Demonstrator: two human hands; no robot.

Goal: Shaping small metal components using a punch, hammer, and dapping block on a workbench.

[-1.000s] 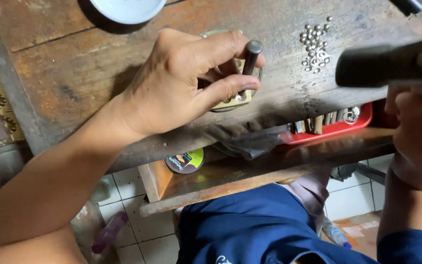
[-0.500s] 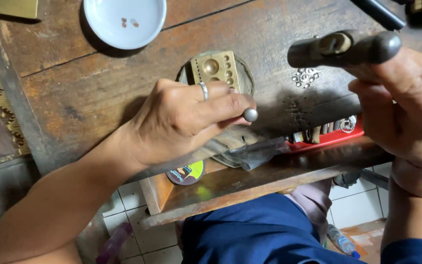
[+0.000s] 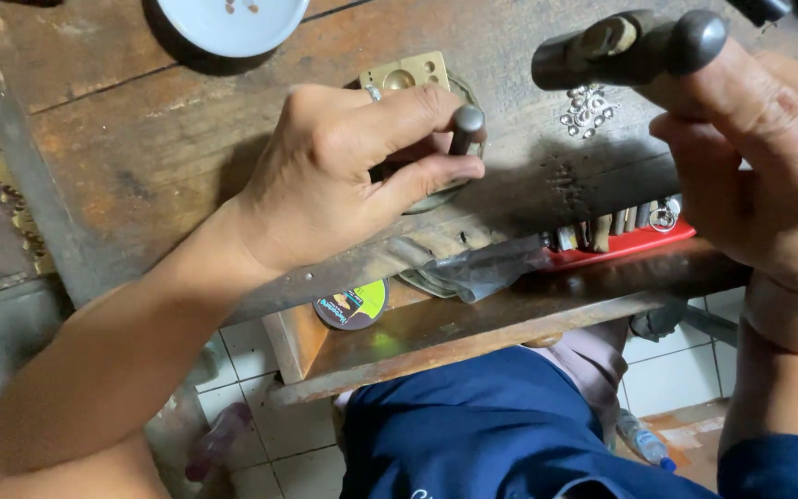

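Wooden bench (image 3: 140, 157): punch (image 3: 465, 129) in left hand (image 3: 344, 176), hammer (image 3: 630, 48) in right hand (image 3: 759, 157).

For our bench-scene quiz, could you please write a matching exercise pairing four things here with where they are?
Things:
1. punch
2. hammer
3. white dish
4. red tray

Places:
A. top edge of the bench
B. pinched in the left hand, upright on the brass block
C. shelf under the benchtop
D. raised in the right hand

Pairs: 1-B, 2-D, 3-A, 4-C
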